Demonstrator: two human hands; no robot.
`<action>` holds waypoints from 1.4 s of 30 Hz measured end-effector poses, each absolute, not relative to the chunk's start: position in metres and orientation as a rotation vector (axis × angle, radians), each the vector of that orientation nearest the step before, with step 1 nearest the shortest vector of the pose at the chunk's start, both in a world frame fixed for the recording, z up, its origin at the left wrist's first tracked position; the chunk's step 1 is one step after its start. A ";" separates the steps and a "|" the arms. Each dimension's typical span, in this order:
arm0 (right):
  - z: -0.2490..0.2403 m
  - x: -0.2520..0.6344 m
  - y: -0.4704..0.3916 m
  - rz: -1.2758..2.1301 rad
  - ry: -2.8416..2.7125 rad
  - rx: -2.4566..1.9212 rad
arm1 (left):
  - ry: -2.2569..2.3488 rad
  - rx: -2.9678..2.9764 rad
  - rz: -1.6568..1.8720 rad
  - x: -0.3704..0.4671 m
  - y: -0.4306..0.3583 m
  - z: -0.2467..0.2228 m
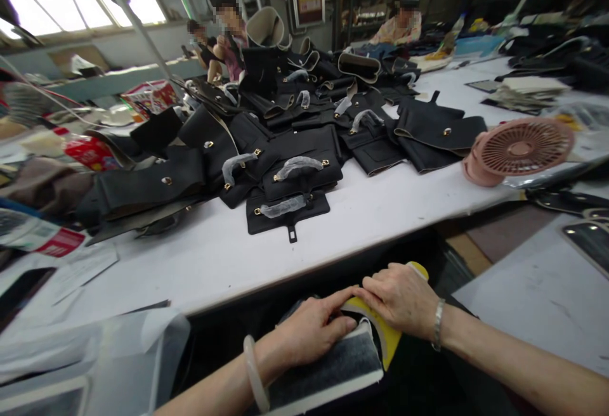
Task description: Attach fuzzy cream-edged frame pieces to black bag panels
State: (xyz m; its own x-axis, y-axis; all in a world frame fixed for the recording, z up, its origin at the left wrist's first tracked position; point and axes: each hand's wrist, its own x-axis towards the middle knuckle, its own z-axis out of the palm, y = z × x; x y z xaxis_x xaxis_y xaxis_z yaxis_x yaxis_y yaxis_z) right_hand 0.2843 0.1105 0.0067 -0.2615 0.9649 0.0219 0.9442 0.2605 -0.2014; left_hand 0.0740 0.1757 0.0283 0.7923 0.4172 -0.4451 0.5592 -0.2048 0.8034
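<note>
Low in the head view, my left hand [316, 330] lies over a dark bag piece [328, 375] with pale raw edges. Its thumb and index finger are at the piece's upper edge, while the other fingers are mostly hidden. My right hand [399, 299] is closed around a curved yellow piece [391, 338], which shows on both sides of the fist. The yellow piece runs along the right end of the dark one. Both hands touch near the index fingertips. What lies beneath them is dark and hard to make out.
Beyond my hands, a white table [223, 270] carries a heap of black bag parts [304, 156] with plastic-wrapped handles. A pink fan [518, 149] stands at right. Translucent plastic [118, 352] is at lower left. Several people sit farther back.
</note>
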 end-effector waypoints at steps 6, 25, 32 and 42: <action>0.006 0.282 0.114 0.139 -2.493 -1.750 | 0.717 1.881 -0.105 0.075 0.175 0.028; 0.005 0.269 0.097 0.159 -2.431 -1.947 | 0.646 2.022 -0.067 0.076 0.166 0.020; 0.005 0.259 0.085 0.224 -2.319 -2.080 | 0.599 2.078 -0.027 0.075 0.164 0.014; 0.005 0.240 0.060 0.429 -2.057 -2.257 | 0.609 1.884 -0.071 0.070 0.165 0.017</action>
